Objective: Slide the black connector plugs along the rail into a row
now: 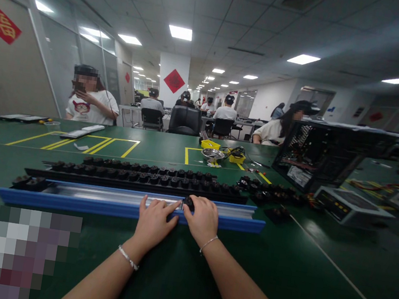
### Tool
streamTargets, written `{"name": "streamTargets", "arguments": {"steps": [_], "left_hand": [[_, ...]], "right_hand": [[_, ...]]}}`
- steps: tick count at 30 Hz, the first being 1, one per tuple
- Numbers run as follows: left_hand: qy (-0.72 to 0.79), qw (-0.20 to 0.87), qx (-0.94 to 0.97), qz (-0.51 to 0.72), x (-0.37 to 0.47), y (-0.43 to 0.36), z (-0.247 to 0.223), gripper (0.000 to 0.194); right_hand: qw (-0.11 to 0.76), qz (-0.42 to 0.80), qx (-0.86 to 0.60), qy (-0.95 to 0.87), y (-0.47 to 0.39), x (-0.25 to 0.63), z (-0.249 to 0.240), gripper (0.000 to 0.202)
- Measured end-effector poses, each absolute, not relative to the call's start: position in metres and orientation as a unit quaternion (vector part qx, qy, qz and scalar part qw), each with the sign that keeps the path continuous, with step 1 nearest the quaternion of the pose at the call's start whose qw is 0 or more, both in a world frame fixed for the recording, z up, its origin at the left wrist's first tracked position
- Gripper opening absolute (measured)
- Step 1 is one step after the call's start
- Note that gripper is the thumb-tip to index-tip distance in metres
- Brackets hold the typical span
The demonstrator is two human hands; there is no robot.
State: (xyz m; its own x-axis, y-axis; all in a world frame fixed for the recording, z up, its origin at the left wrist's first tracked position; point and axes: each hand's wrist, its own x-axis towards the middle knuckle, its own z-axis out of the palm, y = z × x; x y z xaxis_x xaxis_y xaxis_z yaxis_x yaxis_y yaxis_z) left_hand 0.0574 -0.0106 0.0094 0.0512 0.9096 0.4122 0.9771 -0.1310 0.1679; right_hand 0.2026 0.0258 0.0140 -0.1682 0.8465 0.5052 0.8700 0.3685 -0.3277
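A long blue rail (108,208) with a silver channel inside lies across the table in front of me. My left hand (155,220) rests on its near edge, fingers spread, the index finger pointing toward a small black part (188,203). That part is in the channel, with the thumb and fingers of my right hand (202,217) closed around it. Its exact kind is partly hidden by the hand. Several similar black parts (35,184) sit in the rail's left end. Just behind are black rails (134,185) bearing rows of black round-topped parts.
Loose black parts (264,191) lie to the right of the rails. Farther right are an open computer case (305,158) and a metal power supply box (352,207). A metal bowl (213,154) and yellow bins (210,144) stand behind. People sit across the table.
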Motion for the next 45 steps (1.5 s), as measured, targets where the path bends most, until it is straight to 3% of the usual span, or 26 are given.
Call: {"name": "streamTargets", "arguments": {"steps": [9, 45], "left_hand": [[-0.643, 0.106, -0.723, -0.23, 0.057, -0.01, 0.004, 0.049], [-0.64, 0.129, -0.723, -0.226, 0.055, -0.008, -0.001, 0.043]], "right_hand": [[0.311, -0.022, -0.563, -0.766, 0.027, 0.204, 0.012, 0.031], [0.352, -0.033, -0.574, -0.738, 0.029, 0.213, 0.007, 0.034]]}}
